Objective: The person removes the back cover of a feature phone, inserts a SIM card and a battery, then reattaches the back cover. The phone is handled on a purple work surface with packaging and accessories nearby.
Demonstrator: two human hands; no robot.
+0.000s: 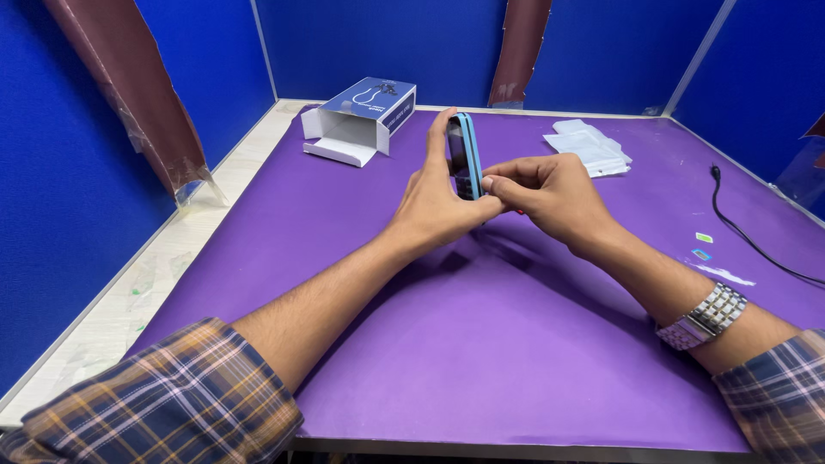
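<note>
Blue phone [465, 156] in both hands, apparently pinched.

Over a purple mat [516, 344], the left hand [438, 202] holds a small blue phone [465, 155] upright on its edge, fingers wrapped around it. The right hand [550, 193] presses against the phone's lower part, fingertips pinched. Far left lies an open blue and white box [365, 116]; far right, clear plastic bags [591, 146]. A black cable [739, 228] trails along the right edge.

Plaid sleeves [172, 395], silver wristwatch [705, 316]
</note>
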